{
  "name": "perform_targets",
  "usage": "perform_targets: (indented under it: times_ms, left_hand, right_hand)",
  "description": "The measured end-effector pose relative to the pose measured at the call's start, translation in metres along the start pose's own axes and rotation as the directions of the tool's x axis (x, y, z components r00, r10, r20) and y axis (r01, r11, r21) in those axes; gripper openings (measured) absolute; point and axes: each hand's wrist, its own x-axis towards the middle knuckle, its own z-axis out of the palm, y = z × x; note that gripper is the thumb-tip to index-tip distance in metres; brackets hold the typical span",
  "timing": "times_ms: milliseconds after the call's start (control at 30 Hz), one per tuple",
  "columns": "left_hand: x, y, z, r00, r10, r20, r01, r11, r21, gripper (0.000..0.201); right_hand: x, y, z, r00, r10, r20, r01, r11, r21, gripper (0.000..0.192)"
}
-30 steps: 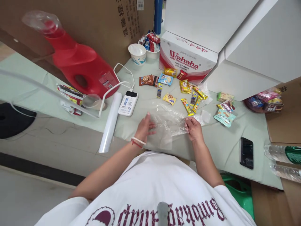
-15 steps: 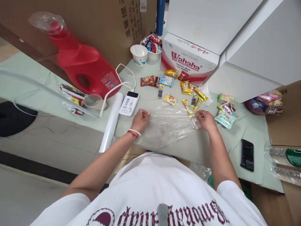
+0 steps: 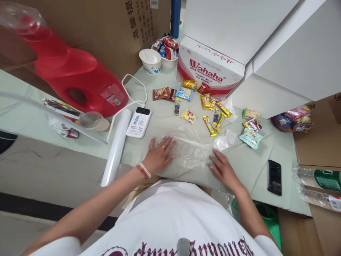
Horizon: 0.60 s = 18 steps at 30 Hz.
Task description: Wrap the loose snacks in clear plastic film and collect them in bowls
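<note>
The clear plastic bag (image 3: pixel 192 153) lies flat just below frame centre. The left hand (image 3: pixel 158 156) and right hand (image 3: pixel 224 169), fingers spread and grasping nothing, flank it, seemingly to keep it smooth.

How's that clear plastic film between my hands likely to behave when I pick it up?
The clear plastic film will likely be floppy, since it lies thin and wrinkled. It's probably very light, as the pale green cloth shows through it. Its glossy sheen suggests it may feel slippery.
</note>
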Motion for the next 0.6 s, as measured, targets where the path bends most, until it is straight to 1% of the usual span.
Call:
perform_targets:
  times_ms: [33,67,100,133,167,200,233,267,333,367,400,433,467,500,533,600]
  left_hand:
    - [-0.011,-0.004,-0.005,1.0,-0.011,-0.027,0.011,1.0,-0.014,0.06]
    - [-0.021,-0.005,-0.011,0.996,-0.042,-0.081,0.041,0.999,-0.015,0.058]
    - [-0.027,-0.005,-0.017,0.987,-0.067,-0.144,0.068,0.998,-0.001,0.052]
    - [-0.029,-0.004,-0.023,0.975,-0.088,-0.206,0.093,0.996,0.015,0.045]
    - [-0.027,-0.001,-0.029,0.96,-0.1,-0.262,0.113,0.993,0.034,0.038]
    - [-0.022,0.001,-0.034,0.948,-0.097,-0.302,0.118,0.992,0.05,0.033]
    - [-0.013,0.004,-0.037,0.944,-0.076,-0.321,0.101,0.993,0.061,0.031]
    - [-0.003,0.006,-0.038,0.948,-0.036,-0.317,0.06,0.996,0.068,0.033]
    - [0.019,0.008,-0.034,0.963,0.085,-0.254,-0.069,0.995,0.072,0.04]
    - [0.027,0.007,-0.03,0.968,0.139,-0.209,-0.127,0.99,0.07,0.043]
    - [0.032,0.005,-0.024,0.972,0.17,-0.161,-0.161,0.985,0.068,0.044]
    - [0.034,0.002,-0.018,0.978,0.171,-0.12,-0.163,0.984,0.069,0.045]
    - [0.032,0.0,-0.011,0.985,0.146,-0.089,-0.14,0.988,0.073,0.046]
    - [0.028,-0.002,-0.005,0.992,0.11,-0.068,-0.104,0.992,0.077,0.048]
    - [0.022,-0.004,0.001,0.996,0.072,-0.059,-0.067,0.994,0.082,0.049]
    - [0.007,-0.004,0.01,0.997,0.034,-0.068,-0.028,0.996,0.088,0.051]
  right_hand:
    - [-0.006,0.01,-0.012,0.999,0.015,-0.033,-0.014,0.999,0.035,0.032]
    - [-0.006,0.018,-0.026,0.997,0.035,-0.076,-0.03,0.998,0.062,0.029]
    - [0.001,0.023,-0.04,0.99,0.064,-0.126,-0.055,0.996,0.073,0.028]
    - [0.016,0.027,-0.053,0.978,0.099,-0.181,-0.088,0.994,0.069,0.029]
    - [0.037,0.03,-0.064,0.961,0.146,-0.237,-0.14,0.989,0.045,0.03]
    - [0.066,0.031,-0.073,0.944,0.192,-0.267,-0.199,0.98,-0.001,0.033]
    - [0.099,0.03,-0.079,0.937,0.231,-0.263,-0.251,0.967,-0.045,0.034]
    - [0.135,0.029,-0.081,0.93,0.275,-0.245,-0.307,0.946,-0.103,0.035]
    - [0.209,0.024,-0.074,0.893,0.39,-0.226,-0.438,0.868,-0.232,0.039]
    - [0.242,0.02,-0.066,0.871,0.442,-0.213,-0.488,0.829,-0.273,0.046]
    - [0.269,0.017,-0.057,0.855,0.477,-0.206,-0.519,0.8,-0.302,0.053]
    - [0.291,0.014,-0.047,0.843,0.503,-0.193,-0.539,0.779,-0.322,0.058]
    - [0.307,0.012,-0.037,0.832,0.525,-0.182,-0.554,0.761,-0.337,0.06]
    - [0.316,0.01,-0.029,0.824,0.538,-0.178,-0.564,0.751,-0.343,0.059]
    - [0.321,0.01,-0.023,0.817,0.549,-0.175,-0.574,0.745,-0.34,0.055]
    - [0.318,0.014,-0.018,0.796,0.573,-0.195,-0.604,0.737,-0.305,0.047]
